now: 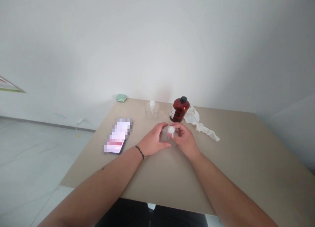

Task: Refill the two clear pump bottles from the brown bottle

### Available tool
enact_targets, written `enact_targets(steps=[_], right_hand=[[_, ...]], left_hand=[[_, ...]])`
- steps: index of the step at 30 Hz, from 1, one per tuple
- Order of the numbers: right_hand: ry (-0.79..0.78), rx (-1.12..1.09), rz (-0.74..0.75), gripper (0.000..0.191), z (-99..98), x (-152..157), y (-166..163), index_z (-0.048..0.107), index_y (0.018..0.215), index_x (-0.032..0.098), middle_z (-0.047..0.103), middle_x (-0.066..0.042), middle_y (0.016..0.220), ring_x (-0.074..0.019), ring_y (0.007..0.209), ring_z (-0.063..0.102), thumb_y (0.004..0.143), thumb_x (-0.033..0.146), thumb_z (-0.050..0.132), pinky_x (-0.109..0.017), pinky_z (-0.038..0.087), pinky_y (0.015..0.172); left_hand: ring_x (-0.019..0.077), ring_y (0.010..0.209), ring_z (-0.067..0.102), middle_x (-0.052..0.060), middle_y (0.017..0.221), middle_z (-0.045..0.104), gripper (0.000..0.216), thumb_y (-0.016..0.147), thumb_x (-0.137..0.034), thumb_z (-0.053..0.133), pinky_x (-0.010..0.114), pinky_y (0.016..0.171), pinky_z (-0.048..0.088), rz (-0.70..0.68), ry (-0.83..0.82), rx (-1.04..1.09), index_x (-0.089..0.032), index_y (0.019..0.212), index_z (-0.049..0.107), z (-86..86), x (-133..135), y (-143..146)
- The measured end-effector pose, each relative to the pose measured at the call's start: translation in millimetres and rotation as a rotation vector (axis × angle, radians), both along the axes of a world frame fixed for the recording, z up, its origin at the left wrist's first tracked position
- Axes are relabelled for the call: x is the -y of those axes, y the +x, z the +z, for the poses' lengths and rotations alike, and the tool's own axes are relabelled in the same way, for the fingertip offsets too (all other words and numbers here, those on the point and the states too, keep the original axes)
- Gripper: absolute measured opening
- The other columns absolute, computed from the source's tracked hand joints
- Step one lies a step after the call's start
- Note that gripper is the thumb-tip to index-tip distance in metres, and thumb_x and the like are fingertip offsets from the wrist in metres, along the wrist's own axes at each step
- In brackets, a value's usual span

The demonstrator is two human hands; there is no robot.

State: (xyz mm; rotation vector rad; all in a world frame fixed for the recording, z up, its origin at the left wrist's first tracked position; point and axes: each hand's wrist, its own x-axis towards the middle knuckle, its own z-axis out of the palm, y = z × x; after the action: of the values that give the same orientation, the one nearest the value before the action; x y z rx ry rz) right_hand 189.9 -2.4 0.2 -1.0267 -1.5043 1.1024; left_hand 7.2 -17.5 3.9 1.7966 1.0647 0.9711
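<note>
Both hands meet at the middle of the beige table point(246, 161) around a small clear bottle point(165, 136) with a white pump top point(171, 131). My left hand point(154, 140) wraps the bottle's body from the left. A thin black band sits on that wrist. My right hand point(185, 139) pinches the white pump top with thumb and fingertips. The bottle stands on the table between the palms, largely hidden by fingers.
Behind the hands stand a second clear pump bottle point(152, 109) and a brown bottle with a black cap point(179, 109). A crumpled white cloth point(200, 123) lies to the right of it. A phone point(117, 135) lies at the left, a green case point(121, 98) at the far corner.
</note>
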Motion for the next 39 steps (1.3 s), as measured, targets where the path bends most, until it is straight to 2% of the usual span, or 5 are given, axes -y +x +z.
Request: enact_targets(steps=[8,17,26,33,39], right_hand=[[0.067,0.057,0.100,0.034,3.6,-3.7,9.4,0.074,0.097,0.026,0.066,-0.007,0.115,-0.0270,0.110,0.061,0.080,0.055,0.073,-0.044,0.046,0.100],[0.031,-0.077,0.126,0.041,-3.9,1.4,0.7,0.058,0.104,0.027,0.064,-0.004,0.109,-0.0230,0.105,0.061,0.077,0.050,0.077,-0.041,0.047,0.097],[0.006,-0.029,0.141,0.040,1.3,2.4,7.5,0.069,0.106,0.028,0.061,-0.006,0.125,-0.0282,0.121,0.056,0.083,0.061,0.067,-0.045,0.042,0.106],[0.012,-0.072,0.143,0.042,-2.4,2.3,2.0,0.058,0.107,0.027,0.063,-0.003,0.108,-0.0231,0.104,0.060,0.077,0.050,0.076,-0.040,0.047,0.096],[-0.012,-0.084,0.116,0.040,-6.9,-1.5,-0.4,0.057,0.095,0.026,0.064,-0.002,0.102,-0.0221,0.095,0.060,0.075,0.056,0.075,-0.039,0.048,0.090]], left_hand=[[0.0322,0.127,0.055,0.013,0.139,0.055,0.080,0.070,-0.027,0.084,0.050,0.110,0.042,-0.008,-0.006,0.003,-0.022,0.139,0.045,-4.2,-2.3,-1.3],[0.0312,0.133,0.050,0.014,0.146,0.047,0.092,0.074,-0.028,0.081,0.051,0.114,0.040,-0.039,0.038,-0.016,-0.025,0.150,0.028,-3.3,2.4,-1.6],[0.0297,0.135,0.047,0.011,0.142,0.047,0.075,0.080,-0.022,0.075,0.051,0.117,0.037,-0.088,0.217,-0.088,-0.030,0.145,0.038,-4.7,1.6,-2.4],[0.0300,0.121,0.057,0.013,0.133,0.052,0.071,0.076,-0.024,0.078,0.051,0.107,0.046,-0.009,0.094,-0.092,-0.022,0.136,0.039,-6.4,4.5,-1.2],[0.0307,0.138,0.044,0.012,0.147,0.041,0.084,0.080,-0.022,0.074,0.052,0.118,0.035,-0.075,0.165,-0.093,-0.030,0.149,0.028,-3.0,4.4,-1.3]])
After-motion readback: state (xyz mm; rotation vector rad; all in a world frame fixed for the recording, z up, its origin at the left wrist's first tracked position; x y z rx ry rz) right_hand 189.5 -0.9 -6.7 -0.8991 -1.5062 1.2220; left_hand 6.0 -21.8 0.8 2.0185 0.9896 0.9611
